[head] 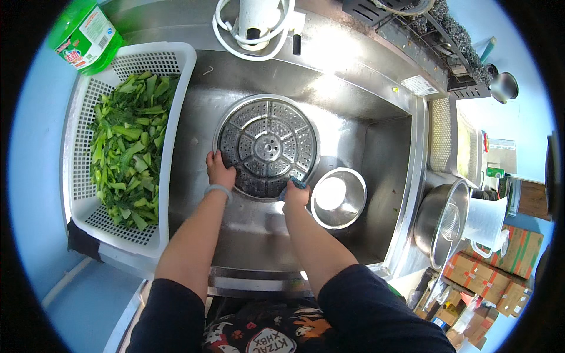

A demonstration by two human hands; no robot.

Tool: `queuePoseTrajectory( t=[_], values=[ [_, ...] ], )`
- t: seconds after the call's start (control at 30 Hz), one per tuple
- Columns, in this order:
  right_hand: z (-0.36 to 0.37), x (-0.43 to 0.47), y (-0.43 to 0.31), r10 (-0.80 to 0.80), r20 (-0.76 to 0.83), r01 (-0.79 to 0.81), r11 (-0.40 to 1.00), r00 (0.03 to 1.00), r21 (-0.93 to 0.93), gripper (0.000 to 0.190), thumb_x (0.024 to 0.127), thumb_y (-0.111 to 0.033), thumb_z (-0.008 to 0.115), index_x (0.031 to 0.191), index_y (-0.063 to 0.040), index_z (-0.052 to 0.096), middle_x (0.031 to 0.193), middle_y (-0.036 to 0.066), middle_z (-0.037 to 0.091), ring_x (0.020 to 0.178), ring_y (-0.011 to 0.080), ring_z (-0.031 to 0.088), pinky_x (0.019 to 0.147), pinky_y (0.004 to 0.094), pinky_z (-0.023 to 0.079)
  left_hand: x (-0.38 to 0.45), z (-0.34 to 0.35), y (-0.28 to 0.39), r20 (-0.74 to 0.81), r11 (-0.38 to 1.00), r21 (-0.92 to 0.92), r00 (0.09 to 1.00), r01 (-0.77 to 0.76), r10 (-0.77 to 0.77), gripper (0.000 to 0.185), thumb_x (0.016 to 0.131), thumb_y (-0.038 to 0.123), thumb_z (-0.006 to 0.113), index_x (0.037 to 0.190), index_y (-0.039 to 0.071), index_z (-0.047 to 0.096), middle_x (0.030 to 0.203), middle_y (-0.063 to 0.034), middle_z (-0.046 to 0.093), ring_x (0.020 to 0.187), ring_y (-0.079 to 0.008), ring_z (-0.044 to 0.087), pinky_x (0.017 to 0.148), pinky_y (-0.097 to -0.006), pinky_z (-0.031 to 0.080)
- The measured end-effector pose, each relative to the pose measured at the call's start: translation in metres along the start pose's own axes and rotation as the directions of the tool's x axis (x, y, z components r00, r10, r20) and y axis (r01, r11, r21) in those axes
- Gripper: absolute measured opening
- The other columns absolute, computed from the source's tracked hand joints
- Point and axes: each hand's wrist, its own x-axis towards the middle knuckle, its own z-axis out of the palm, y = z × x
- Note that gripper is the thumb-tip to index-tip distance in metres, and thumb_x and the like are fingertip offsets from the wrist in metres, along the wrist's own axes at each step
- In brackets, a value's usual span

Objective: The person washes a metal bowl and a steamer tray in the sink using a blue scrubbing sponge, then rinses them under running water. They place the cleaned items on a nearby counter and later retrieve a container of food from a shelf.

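Observation:
A round perforated metal steamer tray [268, 147] lies in the stainless-steel sink [260, 249]. At its near left rim, my left hand [220, 171] grips the edge, a pale band around the wrist. My right hand [296, 195] is closed around a blue-green scrubbing pad or cloth [297, 182] at the tray's near right edge. Most of that pad is hidden by the fingers. Just right of this hand, a small metal bowl [339, 198] rests on the sink floor.
A white plastic basket [178, 132] of cut leafy greens [132, 150] stands along the sink's left side. Behind it is a green detergent bottle [92, 39]. A white device with a looped cord [260, 26] sits at the back. Large metal bowls [435, 220] flank the right edge.

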Motion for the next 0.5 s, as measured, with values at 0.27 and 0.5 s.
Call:
queuePoseTrajectory(
  t=[0.27,0.5],
  values=[
    [-0.084,-0.039,-0.124,-0.174,0.390,0.074,0.963,0.904,0.258,0.037,0.084,-0.008,0.061,0.117,0.002,0.047,0.100,0.011,0.062,0.085,0.0172,0.058,0.076,0.0308,0.048,-0.092,-0.086,0.074,0.540,0.727,0.239,0.711,-0.643,0.451,0.089,0.076,0.044,0.071,0.146,0.007,0.029,0.153,-0.0245,0.014,0.139,-0.0443,0.019,0.114,-0.0456,0.019],
    [-0.126,-0.096,-0.237,-0.599,0.579,0.502,0.795,0.553,0.342,0.036,0.096,-0.021,0.055,0.124,0.001,0.047,0.090,0.007,0.062,0.074,0.0111,0.056,0.069,0.0259,0.048,-0.162,-0.103,0.135,0.257,0.789,0.107,0.783,-0.605,0.566,0.046,0.088,0.003,0.052,0.132,-0.001,0.043,0.100,-0.0206,0.064,0.086,-0.0328,0.065,0.075,-0.0371,0.050]
  ],
)
